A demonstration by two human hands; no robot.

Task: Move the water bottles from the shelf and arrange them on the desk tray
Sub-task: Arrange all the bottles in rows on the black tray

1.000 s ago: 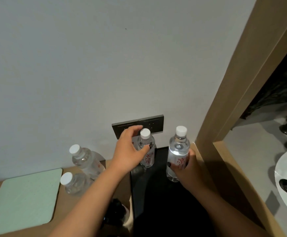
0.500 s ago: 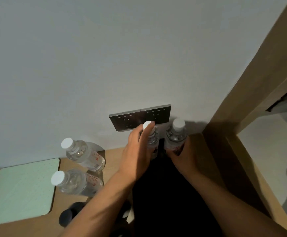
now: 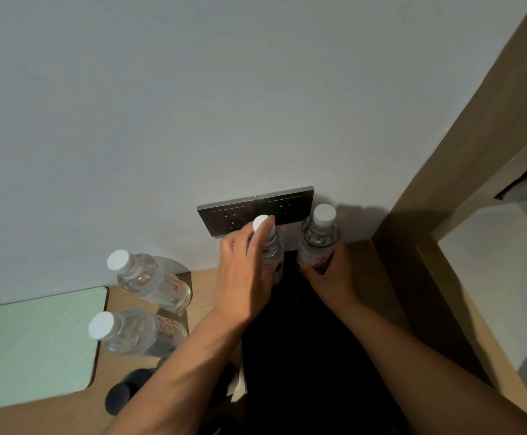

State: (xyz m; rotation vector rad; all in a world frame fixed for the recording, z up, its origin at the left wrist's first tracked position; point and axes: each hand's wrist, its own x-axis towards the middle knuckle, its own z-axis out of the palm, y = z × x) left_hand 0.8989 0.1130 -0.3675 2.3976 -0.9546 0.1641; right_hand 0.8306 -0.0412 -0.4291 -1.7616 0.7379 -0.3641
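Both hands are up at the far end of the black tray (image 3: 303,324) by the wall; left hand (image 3: 244,277) is wrapped round one water bottle (image 3: 273,249), a finger lying over its white cap; right hand (image 3: 331,277) grips the lower body of a second bottle (image 3: 318,237) just beside it; both stand upright right under the grey wall sockets (image 3: 255,208); two more bottles (image 3: 149,279) (image 3: 136,332) sit off to the left on the wooden tabletop (image 3: 202,290), next to a pale green mat (image 3: 36,346); can't tell if the held bottles' bases actually touch the tray.
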